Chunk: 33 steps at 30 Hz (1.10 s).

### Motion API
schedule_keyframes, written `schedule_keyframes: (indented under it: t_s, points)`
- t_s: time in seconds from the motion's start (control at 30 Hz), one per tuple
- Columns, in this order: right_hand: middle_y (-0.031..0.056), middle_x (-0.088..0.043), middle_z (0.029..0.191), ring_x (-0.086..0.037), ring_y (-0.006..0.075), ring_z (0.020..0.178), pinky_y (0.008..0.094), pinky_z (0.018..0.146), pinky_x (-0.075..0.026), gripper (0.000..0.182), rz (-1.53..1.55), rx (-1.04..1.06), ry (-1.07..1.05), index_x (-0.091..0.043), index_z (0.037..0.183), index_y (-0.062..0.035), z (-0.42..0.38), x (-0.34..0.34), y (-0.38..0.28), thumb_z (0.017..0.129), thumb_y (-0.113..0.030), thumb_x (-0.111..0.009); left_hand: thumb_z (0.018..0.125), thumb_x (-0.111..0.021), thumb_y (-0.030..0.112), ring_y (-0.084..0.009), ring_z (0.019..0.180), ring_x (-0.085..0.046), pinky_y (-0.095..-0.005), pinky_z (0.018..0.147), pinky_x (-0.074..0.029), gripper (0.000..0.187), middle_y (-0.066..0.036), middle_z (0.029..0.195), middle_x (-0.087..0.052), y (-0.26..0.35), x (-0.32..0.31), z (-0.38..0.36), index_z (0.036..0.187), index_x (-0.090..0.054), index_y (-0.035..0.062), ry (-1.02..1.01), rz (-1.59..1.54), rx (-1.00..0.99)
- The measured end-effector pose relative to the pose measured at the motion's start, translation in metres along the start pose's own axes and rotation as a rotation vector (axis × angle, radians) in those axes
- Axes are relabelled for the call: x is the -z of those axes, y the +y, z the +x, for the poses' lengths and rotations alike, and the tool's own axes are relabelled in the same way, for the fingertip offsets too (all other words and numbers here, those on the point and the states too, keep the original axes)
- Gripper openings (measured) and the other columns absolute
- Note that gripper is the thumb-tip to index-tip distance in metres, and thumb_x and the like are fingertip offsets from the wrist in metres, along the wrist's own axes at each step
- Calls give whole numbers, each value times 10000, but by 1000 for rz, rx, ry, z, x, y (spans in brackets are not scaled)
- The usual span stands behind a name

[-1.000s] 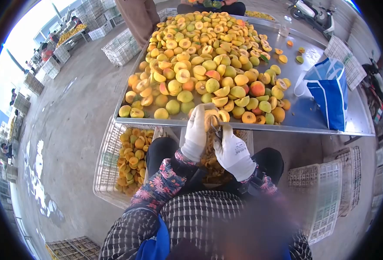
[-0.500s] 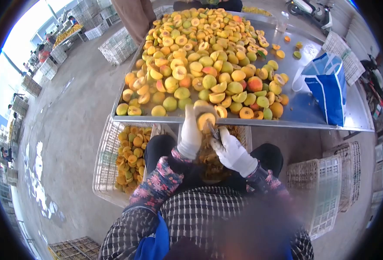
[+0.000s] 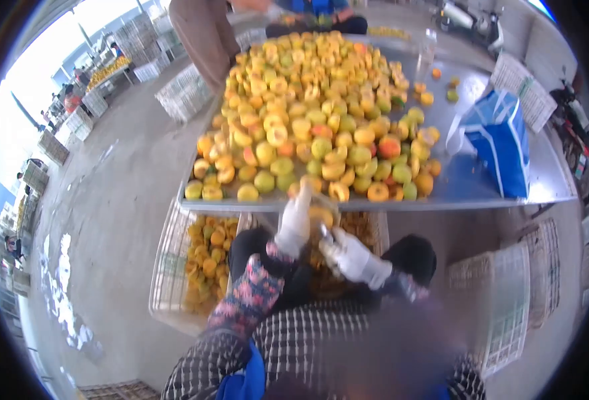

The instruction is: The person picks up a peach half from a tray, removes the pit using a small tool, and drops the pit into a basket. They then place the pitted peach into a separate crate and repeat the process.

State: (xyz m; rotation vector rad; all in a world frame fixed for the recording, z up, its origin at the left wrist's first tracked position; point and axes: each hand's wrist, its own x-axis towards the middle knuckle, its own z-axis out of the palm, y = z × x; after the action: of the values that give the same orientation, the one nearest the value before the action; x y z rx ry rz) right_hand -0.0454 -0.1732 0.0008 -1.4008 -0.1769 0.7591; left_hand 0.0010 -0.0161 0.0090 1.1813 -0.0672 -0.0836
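Note:
My left hand (image 3: 296, 220), in a white glove, is closed around a yellow peach half (image 3: 321, 215) just off the table's front edge. My right hand (image 3: 356, 257), also gloved, grips a small metal hand tool (image 3: 326, 233) whose tip is close to the peach half; motion blur hides whether they touch. Just beyond my hands, a large heap of yellow peaches (image 3: 308, 100), many of them halved, covers much of the metal table (image 3: 464, 188). Below my hands is a crate of fruit pieces (image 3: 361, 227), partly hidden by my arms.
A white plastic crate (image 3: 168, 267) of peach halves stands by my left leg. On the table's right are a blue bag (image 3: 508, 147) and a clear bottle (image 3: 428, 45). Stacked crates (image 3: 508, 300) stand at my right. People are across the table and far left.
The view has tilted, so the table and heap sit lower. Both hands remain together in front of the table edge, with the peach half and tool more blurred now.

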Motion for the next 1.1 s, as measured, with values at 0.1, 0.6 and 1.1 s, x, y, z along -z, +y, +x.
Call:
schedule_keyframes:
  t_s: [0.1, 0.6, 1.1]
  points:
    - [-3, -453, 637, -402, 91, 415, 235, 384, -337, 200, 261, -58, -84, -448, 981, -120, -10, -5, -15, 1011, -316, -475, 962, -420, 574, -286, 666, -639, -386, 626, -544, 651, -172, 752, -638, 4, -10, -3, 812, -604, -32, 101, -274, 159]
    - [-15, -446, 641, -387, 94, 421, 233, 379, -313, 280, 827, -121, -323, -532, 1069, -74, -28, 21, 9, 1021, -333, -436, 957, -550, 424, -156, 612, -612, -265, 599, -488, 512, -95, 713, -662, -14, -5, 14, 807, -658, -53, 96, 70, 110]
    - [142, -569, 700, -574, 243, 631, 383, 585, -444, 356, -539, -242, 33, -505, 972, -1, -17, 39, 62, 950, -352, -558, 854, -632, 350, -355, 1077, -581, -437, 918, -465, 423, -185, 1172, -601, 40, 102, 67, 1202, -601, 112, 260, 1436, -234]
